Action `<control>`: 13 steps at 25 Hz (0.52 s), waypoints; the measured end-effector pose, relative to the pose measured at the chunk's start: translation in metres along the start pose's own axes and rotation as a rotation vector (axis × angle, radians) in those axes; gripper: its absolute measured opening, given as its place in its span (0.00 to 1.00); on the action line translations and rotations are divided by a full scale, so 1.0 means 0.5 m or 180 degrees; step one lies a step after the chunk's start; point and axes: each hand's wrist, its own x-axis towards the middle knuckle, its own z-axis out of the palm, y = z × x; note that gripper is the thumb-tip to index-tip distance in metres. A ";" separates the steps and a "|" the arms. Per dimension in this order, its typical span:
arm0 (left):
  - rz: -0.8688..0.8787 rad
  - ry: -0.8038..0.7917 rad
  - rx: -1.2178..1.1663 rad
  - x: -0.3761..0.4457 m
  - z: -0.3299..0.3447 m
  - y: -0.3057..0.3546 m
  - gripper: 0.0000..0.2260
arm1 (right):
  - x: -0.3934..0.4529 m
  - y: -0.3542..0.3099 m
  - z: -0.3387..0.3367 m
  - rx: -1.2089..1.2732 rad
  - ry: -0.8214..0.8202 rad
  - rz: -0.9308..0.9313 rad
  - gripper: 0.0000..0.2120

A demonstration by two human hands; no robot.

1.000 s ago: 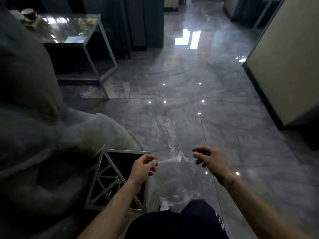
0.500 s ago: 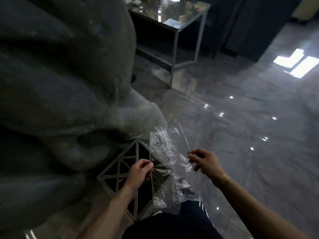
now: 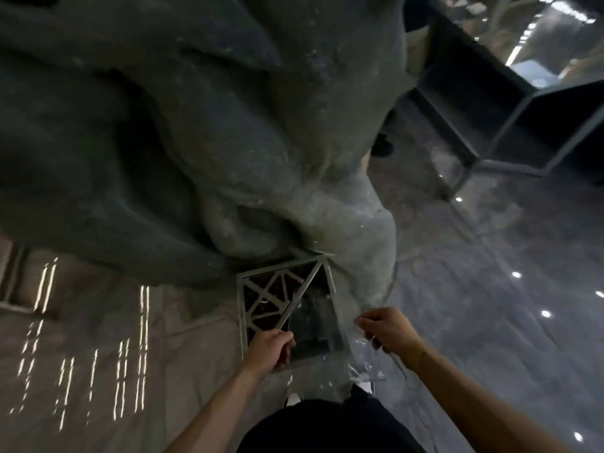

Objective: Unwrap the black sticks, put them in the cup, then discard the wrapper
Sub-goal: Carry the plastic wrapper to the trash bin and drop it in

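Observation:
A clear plastic wrapper (image 3: 356, 361) is stretched between both my hands, just above a square metal-framed bin (image 3: 284, 299) on the floor. My left hand (image 3: 273, 349) pinches one edge over the bin's near left side. My right hand (image 3: 390, 328) pinches the other edge beside the bin's near right corner. The film hangs down towards my legs. No black sticks and no cup are in view.
A big grey sculpted form (image 3: 196, 125) rises behind the bin and touches its far side. A dark metal-framed table (image 3: 490, 125) stands at the upper right. Glossy grey floor tiles (image 3: 490, 305) spread to the right, and my dark trousers (image 3: 327, 426) fill the bottom.
The view has swung left and down, bringing the bin under my hands. Both hands have carried the wrapper from over the open floor to above the bin.

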 end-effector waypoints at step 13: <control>-0.1181 0.0134 -0.1402 -0.038 0.035 -0.155 0.13 | 0.005 -0.003 0.037 -0.0610 -0.0701 -0.0038 0.11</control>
